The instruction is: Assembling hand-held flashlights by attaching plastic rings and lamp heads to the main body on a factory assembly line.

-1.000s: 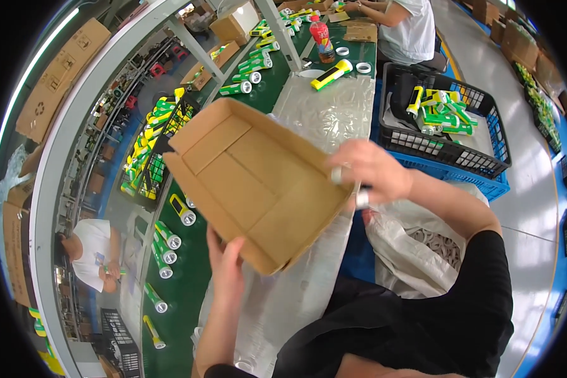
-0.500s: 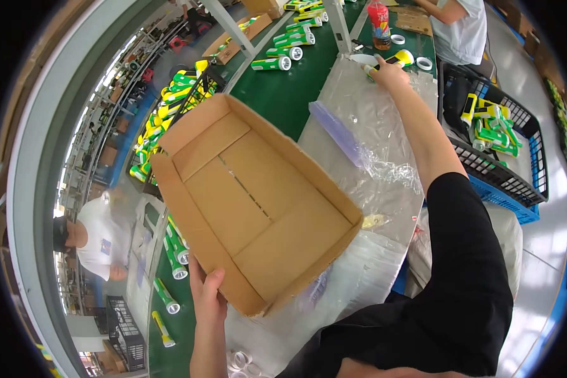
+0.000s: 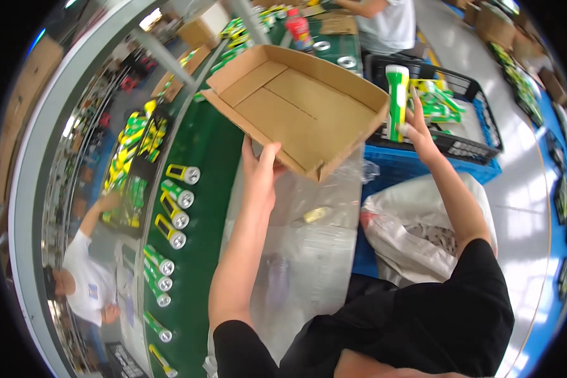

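Note:
A shallow open cardboard box (image 3: 296, 116) is tilted in front of me over the bench. My left hand (image 3: 259, 173) grips its near side, thumb on the inner wall and fingers underneath. My right hand (image 3: 417, 129) holds a green and white flashlight (image 3: 397, 104) nearly upright, just right of the box. Behind that hand stands a black plastic crate (image 3: 469, 150) with several green and yellow flashlights (image 3: 438, 104) in it.
A green conveyor belt (image 3: 195, 242) on the left carries several flashlights. Clear plastic sheeting (image 3: 324, 252) covers the bench. A white sack (image 3: 400, 239) sits below the crate. Farther off are a red-capped bottle (image 3: 299, 30), tape rolls (image 3: 346, 62) and a co-worker (image 3: 387, 25).
My right hand has come back from the bench's far end toward the crate, with a flashlight raised upright. The box has shifted up and right in view as the view turned right.

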Demonstrator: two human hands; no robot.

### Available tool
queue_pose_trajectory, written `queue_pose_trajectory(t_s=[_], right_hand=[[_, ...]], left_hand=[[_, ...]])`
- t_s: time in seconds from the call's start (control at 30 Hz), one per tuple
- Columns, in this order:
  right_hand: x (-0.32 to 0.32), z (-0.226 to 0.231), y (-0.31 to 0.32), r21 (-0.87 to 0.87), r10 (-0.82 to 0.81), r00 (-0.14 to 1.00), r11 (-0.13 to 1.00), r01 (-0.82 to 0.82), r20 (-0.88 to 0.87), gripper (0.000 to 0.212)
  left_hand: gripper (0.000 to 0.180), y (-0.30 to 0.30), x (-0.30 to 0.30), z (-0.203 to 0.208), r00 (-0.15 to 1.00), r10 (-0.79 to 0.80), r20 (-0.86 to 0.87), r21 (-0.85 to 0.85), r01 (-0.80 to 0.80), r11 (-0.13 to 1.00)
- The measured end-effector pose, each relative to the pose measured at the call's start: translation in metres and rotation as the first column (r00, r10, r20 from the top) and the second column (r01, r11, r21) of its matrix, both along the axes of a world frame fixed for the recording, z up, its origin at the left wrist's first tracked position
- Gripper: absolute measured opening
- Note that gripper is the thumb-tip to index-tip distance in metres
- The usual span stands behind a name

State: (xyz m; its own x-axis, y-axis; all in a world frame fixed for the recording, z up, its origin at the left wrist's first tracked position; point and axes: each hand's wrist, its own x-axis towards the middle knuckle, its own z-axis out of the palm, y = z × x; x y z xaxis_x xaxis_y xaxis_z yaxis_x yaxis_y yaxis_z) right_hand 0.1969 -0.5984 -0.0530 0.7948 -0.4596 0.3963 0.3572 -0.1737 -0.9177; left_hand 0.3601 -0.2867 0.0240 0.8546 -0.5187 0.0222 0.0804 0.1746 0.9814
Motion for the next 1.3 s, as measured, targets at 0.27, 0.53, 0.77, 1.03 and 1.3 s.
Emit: queue_pose_trajectory(t_s=[0.27,0.53,0.77,1.03,1.3], right_hand=[[-0.177,0.002,0.047,0.181,0.138,0.988,0.976,-0.125,-0.065,0.093],[-0.148,-0.001,0.112,0.140,0.609,0.792,0.788,-0.599,-0.041,0.087],[-0.102,0.004,0.201,0.164,0.862,0.481,0.504,-0.848,-0.164,0.080],[-0.105,-0.001,0.283,-0.104,0.750,0.638,0.630,-0.769,-0.176,0.065],[-0.135,0.018,0.324,0.680,0.976,-0.174,-0.037,-0.732,-0.135,0.041]], left_hand=[[0.085,-0.087,-0.005,-0.065,0.995,0.101,-0.006,0.185,-0.098,0.978],[0.083,0.002,-0.134,0.016,0.847,-0.392,0.359,0.103,0.381,0.919],[0.080,0.095,-0.209,0.011,0.943,-0.181,0.279,0.056,0.172,0.984],[0.070,0.153,-0.246,-0.005,0.942,-0.011,0.337,-0.014,0.017,1.000],[0.047,0.204,-0.276,0.002,0.958,-0.005,0.285,-0.175,0.057,0.983]])
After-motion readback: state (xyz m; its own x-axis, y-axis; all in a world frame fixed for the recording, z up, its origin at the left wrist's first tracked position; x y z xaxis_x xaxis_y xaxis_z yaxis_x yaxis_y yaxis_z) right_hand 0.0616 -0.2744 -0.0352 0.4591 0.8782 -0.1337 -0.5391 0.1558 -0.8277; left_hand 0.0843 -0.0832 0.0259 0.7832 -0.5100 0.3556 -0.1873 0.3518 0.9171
